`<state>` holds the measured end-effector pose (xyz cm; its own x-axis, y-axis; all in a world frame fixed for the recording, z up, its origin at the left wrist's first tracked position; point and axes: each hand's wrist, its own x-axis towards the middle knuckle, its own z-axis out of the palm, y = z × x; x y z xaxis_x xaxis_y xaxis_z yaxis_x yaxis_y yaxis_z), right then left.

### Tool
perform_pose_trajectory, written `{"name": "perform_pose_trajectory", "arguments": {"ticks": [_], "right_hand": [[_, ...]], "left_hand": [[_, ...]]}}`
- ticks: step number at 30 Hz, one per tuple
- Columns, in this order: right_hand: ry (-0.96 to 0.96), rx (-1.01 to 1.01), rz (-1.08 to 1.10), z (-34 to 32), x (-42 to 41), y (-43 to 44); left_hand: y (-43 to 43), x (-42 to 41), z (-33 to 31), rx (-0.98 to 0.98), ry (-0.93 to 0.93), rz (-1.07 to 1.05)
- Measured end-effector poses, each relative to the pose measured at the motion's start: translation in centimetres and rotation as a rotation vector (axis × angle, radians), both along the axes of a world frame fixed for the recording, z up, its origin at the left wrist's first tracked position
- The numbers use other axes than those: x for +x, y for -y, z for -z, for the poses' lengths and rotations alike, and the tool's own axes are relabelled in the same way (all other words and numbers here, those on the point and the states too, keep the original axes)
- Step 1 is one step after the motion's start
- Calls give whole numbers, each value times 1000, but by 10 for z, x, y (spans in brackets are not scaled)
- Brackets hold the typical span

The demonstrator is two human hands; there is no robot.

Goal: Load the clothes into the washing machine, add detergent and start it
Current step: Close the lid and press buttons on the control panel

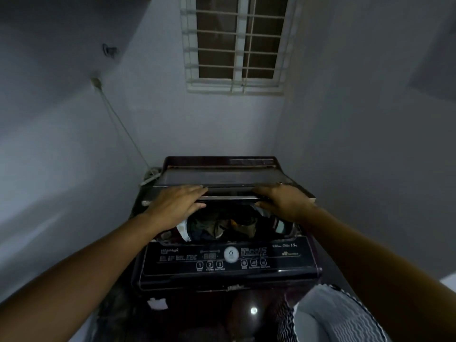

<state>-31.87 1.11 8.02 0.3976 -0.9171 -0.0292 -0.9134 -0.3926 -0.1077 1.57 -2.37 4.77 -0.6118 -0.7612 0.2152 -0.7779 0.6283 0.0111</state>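
A dark top-loading washing machine [229, 280] stands in a narrow corner. Its folding lid [222, 177] is partly raised over the drum. My left hand [176, 202] holds the lid's front edge on the left, fingers on top and thumb underneath. My right hand [283, 199] holds the same edge on the right in the same way, with a ring on one finger. Below the lid, dark and olive clothes [222, 227] lie in the drum. The control panel [229, 259] with its round display and buttons faces me.
A white and grey laundry basket [328, 317] sits at the lower right. Grey walls close in on both sides. A barred window [237, 43] is above the machine. A cable [121, 124] runs down the left wall to a plug strip behind the machine.
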Motion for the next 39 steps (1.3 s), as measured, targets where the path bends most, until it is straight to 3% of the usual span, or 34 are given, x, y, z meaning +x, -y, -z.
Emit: {"name": "perform_pose_trajectory", "arguments": {"ticks": [8, 20, 39], "right_hand": [[-181, -45, -5, 60, 10, -26], [-250, 22, -4, 105, 4, -26], [-138, 91, 100, 126, 13, -46]], "left_hand": [[-32, -2, 58, -5, 113, -2], [-38, -1, 92, -10, 202, 3], [-41, 7, 116, 120, 114, -33]]}}
